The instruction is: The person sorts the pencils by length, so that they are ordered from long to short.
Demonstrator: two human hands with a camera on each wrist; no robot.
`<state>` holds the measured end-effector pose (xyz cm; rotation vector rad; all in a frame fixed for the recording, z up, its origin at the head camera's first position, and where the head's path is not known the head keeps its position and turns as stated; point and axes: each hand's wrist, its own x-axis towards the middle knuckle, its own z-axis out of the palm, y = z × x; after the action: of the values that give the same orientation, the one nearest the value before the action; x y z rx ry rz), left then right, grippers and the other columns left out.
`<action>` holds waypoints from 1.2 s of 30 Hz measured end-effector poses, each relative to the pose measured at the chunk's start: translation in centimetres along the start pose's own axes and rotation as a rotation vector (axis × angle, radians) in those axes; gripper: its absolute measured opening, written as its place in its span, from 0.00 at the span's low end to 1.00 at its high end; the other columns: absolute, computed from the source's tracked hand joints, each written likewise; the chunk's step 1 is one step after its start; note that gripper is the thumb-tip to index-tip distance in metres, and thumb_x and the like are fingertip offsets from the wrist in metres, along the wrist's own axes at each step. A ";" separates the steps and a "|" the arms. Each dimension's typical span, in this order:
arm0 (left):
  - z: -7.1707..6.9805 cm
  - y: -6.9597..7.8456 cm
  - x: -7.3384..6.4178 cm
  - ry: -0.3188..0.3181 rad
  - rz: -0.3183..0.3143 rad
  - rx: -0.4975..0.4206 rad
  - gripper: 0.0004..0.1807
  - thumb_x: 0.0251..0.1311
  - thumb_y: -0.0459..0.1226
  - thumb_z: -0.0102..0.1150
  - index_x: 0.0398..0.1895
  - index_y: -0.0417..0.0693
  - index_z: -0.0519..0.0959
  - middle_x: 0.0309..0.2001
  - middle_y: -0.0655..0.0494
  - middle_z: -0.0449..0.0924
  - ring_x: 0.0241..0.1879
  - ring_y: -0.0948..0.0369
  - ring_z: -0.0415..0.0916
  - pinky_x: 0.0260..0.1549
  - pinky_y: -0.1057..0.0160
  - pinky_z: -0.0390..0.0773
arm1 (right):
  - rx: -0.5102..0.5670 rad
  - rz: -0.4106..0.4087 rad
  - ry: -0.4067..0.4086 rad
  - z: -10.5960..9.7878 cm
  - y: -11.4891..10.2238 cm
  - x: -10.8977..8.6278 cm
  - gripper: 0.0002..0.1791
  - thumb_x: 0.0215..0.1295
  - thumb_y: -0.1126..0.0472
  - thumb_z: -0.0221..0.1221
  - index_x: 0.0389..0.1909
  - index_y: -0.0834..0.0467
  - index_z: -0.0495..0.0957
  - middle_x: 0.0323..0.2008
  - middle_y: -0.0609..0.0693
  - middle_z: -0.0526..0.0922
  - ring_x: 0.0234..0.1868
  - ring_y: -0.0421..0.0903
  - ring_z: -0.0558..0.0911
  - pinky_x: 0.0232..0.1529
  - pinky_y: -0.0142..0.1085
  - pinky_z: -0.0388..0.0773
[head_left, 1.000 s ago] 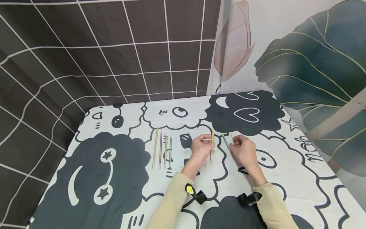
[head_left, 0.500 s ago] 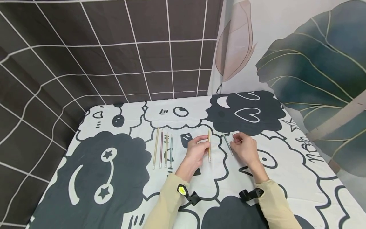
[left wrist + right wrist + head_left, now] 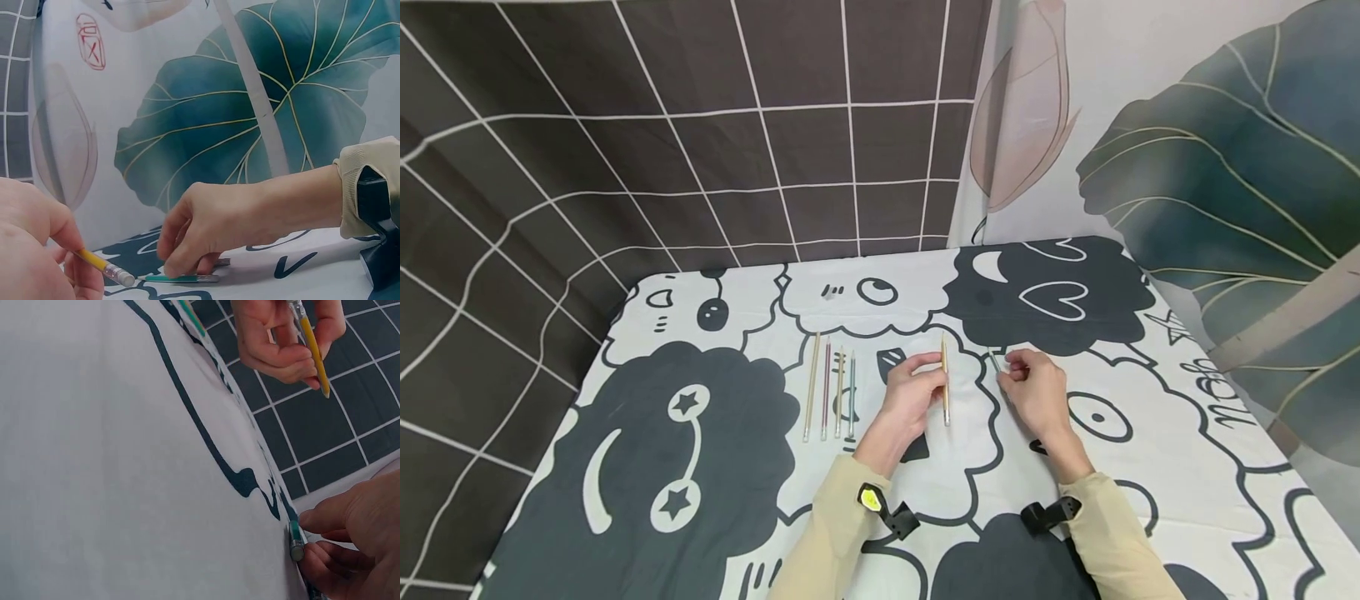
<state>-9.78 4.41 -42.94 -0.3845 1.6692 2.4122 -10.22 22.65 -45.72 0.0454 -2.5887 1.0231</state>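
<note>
My left hand point(image 3: 904, 404) pinches a yellow pencil point(image 3: 945, 371) between thumb and fingers, its eraser end toward me. In the left wrist view, that pencil's white eraser point(image 3: 127, 279) and metal band show clearly. To the right, the fingers of my right hand point(image 3: 1039, 392) pinch a green pencil point(image 3: 187, 279) lying low at the cloth. The right wrist view shows thumb and fingers on either side of that pencil's metal-banded end point(image 3: 296, 540). Behind it, another pencil end point(image 3: 222, 262) peeks out, mostly hidden by the right hand.
Left of my hands several pencils lie side by side: a long yellow one point(image 3: 811, 387), a reddish one point(image 3: 826, 387), a shorter yellow one point(image 3: 839, 392) and a teal one point(image 3: 852, 396). A cartoon-print cloth point(image 3: 880, 308) covers the table. A dark grid curtain point(image 3: 700, 150) hangs behind.
My left hand has shifted slightly left with the yellow pencil. My right hand has stayed near the green pencil, and less of that pencil shows now. The row of pencils is unchanged.
</note>
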 end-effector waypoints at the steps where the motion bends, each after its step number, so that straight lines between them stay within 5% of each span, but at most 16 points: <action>1: 0.0 0.0 0.0 0.002 0.000 -0.001 0.23 0.47 0.17 0.53 0.51 0.26 0.77 0.28 0.48 0.77 0.24 0.61 0.70 0.27 0.68 0.70 | -0.002 0.000 0.000 0.0 0.0 0.0 0.10 0.53 0.75 0.65 0.38 0.72 0.81 0.30 0.60 0.82 0.30 0.54 0.81 0.34 0.47 0.76; 17: -1.1 0.5 0.1 0.034 -0.014 0.041 0.24 0.48 0.19 0.55 0.53 0.29 0.78 0.41 0.37 0.79 0.28 0.59 0.72 0.30 0.66 0.74 | -0.098 0.017 -0.133 0.1 -0.3 0.8 0.09 0.52 0.75 0.60 0.35 0.74 0.81 0.23 0.56 0.77 0.25 0.52 0.75 0.29 0.44 0.71; 22: -1.5 0.7 0.0 0.034 -0.001 0.058 0.25 0.48 0.19 0.55 0.53 0.30 0.78 0.34 0.43 0.82 0.26 0.61 0.72 0.29 0.67 0.73 | -0.108 0.038 -0.149 0.1 -0.5 1.0 0.11 0.49 0.76 0.56 0.34 0.75 0.81 0.22 0.56 0.78 0.23 0.52 0.75 0.27 0.43 0.71; 29: -2.1 1.2 -0.3 0.057 0.010 0.113 0.25 0.47 0.19 0.55 0.53 0.31 0.79 0.37 0.40 0.84 0.28 0.60 0.74 0.30 0.66 0.74 | -0.048 0.117 -0.170 -0.2 -1.2 0.6 0.10 0.47 0.73 0.57 0.33 0.71 0.80 0.24 0.56 0.81 0.26 0.53 0.79 0.31 0.45 0.75; 36: -3.4 1.8 -0.3 0.069 0.035 0.211 0.23 0.45 0.20 0.53 0.50 0.32 0.78 0.35 0.42 0.82 0.26 0.61 0.73 0.28 0.66 0.74 | 0.072 0.164 -0.202 -0.2 -2.4 0.4 0.11 0.49 0.71 0.59 0.36 0.69 0.82 0.27 0.55 0.83 0.28 0.49 0.80 0.32 0.37 0.73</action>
<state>-9.68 0.58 -42.34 -0.4130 1.9524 2.2390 -10.14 21.07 -43.83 -0.0495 -2.7733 1.2284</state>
